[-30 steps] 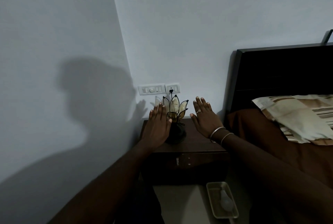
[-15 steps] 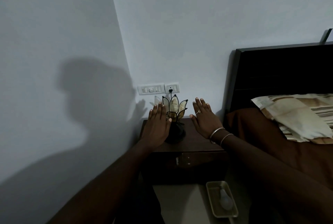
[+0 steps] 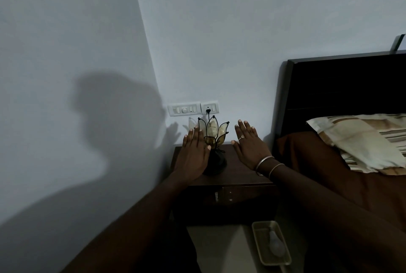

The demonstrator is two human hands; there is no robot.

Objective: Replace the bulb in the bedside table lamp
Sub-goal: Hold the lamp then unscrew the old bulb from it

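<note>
Pretty dim room, so the details are a bit murky. The lamp (image 3: 213,141), a little flower-shaped one with glass petals on a dark round base, sits on the dark wooden bedside table (image 3: 239,174) in the far corner, just below a wall switch panel (image 3: 193,108) that its cord plugs into. Both hands are flat and spread, palms down, holding nothing: the left hand (image 3: 193,156) is right up against the lamp's left side, thumb by the petals, and the right hand (image 3: 250,146) hovers a bit apart on the lamp's right. On the floor nearer to the camera, a tray (image 3: 285,259) holds what looks like a bulb (image 3: 275,244), lying on its side. A bed with a striped pillow (image 3: 360,138) is off to the right.
</note>
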